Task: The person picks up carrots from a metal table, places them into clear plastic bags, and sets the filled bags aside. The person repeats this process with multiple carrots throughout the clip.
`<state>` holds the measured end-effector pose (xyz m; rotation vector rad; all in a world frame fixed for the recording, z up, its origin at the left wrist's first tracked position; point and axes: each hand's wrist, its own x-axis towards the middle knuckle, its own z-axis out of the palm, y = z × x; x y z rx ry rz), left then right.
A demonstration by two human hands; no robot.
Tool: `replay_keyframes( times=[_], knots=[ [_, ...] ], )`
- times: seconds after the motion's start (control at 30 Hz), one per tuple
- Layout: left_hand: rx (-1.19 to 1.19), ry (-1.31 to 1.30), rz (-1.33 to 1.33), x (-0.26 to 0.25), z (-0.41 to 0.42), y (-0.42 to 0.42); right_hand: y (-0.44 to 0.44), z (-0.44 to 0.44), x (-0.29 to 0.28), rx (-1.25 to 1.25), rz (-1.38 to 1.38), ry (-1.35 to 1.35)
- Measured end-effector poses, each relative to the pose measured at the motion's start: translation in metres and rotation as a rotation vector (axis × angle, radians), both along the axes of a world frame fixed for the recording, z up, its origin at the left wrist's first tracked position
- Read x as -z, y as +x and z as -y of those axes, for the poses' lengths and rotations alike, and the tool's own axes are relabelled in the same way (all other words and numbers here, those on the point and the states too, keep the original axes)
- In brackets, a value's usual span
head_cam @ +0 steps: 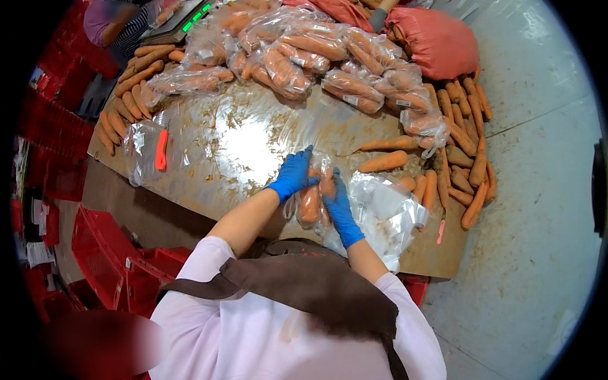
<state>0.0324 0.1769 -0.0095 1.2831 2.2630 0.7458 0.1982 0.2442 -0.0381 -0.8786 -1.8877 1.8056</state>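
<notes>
My left hand, in a blue glove, rests on the left side of a clear plastic bag of carrots at the near edge of the table. On the bag's right side lies my right hand, also gloved in blue, its fingers pointing away from me. The bag lies between both hands, partly covered by them. Just right of it is a stack of clear plastic bags. Loose carrots lie beyond and beside that stack.
Bagged carrots are heaped across the table's far side. Loose carrots line both ends. A red sack stands far right, near a co-worker's gloved hand. An orange-red strip lies on plastic at left; a scale is behind. Red crates stand lower left.
</notes>
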Motion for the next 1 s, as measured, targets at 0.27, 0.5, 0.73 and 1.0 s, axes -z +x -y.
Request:
replay_keyframes(
  times=[0.27,0.5,0.73,1.0],
  knots=[
    [-0.118,0.297,0.520,0.000,0.034,-0.018,0.004,0.009,0.002,0.014,0.035,0.197],
    [-0.083,0.395,0.766,-0.040,0.057,-0.006,-0.008,0.026,-0.036,0.137,-0.058,0.304],
    [0.033,0.572,0.354,-0.052,0.039,0.004,-0.043,0.012,-0.040,-0.067,-0.058,0.797],
    [-0.083,0.486,0.451,-0.055,0.038,-0.002,-0.061,0.025,-0.060,-0.060,0.008,0.630]
  ],
)
